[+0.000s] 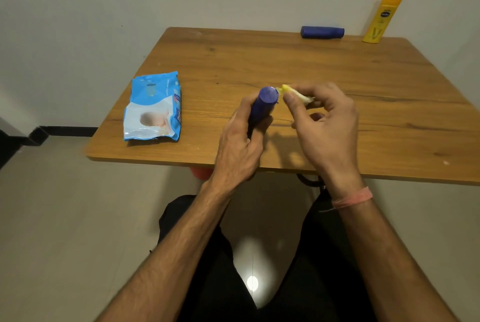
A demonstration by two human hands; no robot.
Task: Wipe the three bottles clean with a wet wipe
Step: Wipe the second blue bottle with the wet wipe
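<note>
My left hand (240,142) grips a dark blue bottle (263,103) above the table's near middle, its round end tilted up and away from me. My right hand (322,119) pinches a crumpled yellowish wet wipe (296,93) beside that end; whether the wipe touches the bottle I cannot tell. A second dark blue bottle (322,32) lies on its side at the table's far edge. An orange-yellow bottle (381,19) stands upright to its right, against the wall.
A blue pack of wet wipes (153,107) lies flat on the left part of the wooden table (363,114). The wall runs close behind the table. My legs in dark trousers are under its near edge.
</note>
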